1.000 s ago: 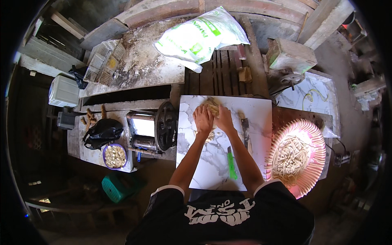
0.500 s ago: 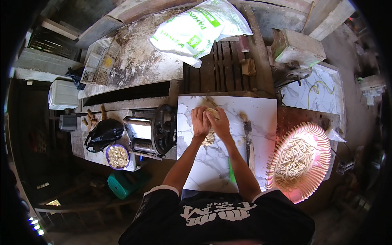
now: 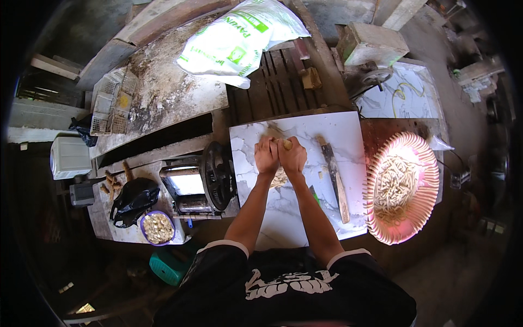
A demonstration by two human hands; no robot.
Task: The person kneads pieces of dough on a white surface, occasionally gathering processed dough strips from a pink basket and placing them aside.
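Note:
Both my hands are side by side over a white marble-patterned board (image 3: 348, 141), fingers curled around a lump of pale dough (image 3: 287, 145). Only a small part of the lump shows, at the top of my right hand (image 3: 294, 157); my left hand (image 3: 266, 156) presses in from the other side, and its fingers cover the rest. Small pale dough pieces (image 3: 279, 178) lie on the board just below my wrists, partly hidden by my forearms. To the right of my right forearm rests a long, narrow strip (image 3: 334, 180), dark at its far end and wood-coloured nearer me.
At right stands a pink ribbed basket (image 3: 430, 191) holding many pale dough sticks (image 3: 395, 188). Left of the board is a roller machine with a dark wheel (image 3: 218, 175), then a purple-rimmed bowl (image 3: 143, 229) and a black plastic bag (image 3: 136, 199). A white-and-green sack (image 3: 239, 46) lies beyond.
The view has shifted and tilted slightly. My hands have closed in more evenly around the lump, hiding more of it, and my forearms are now straighter and farther apart.

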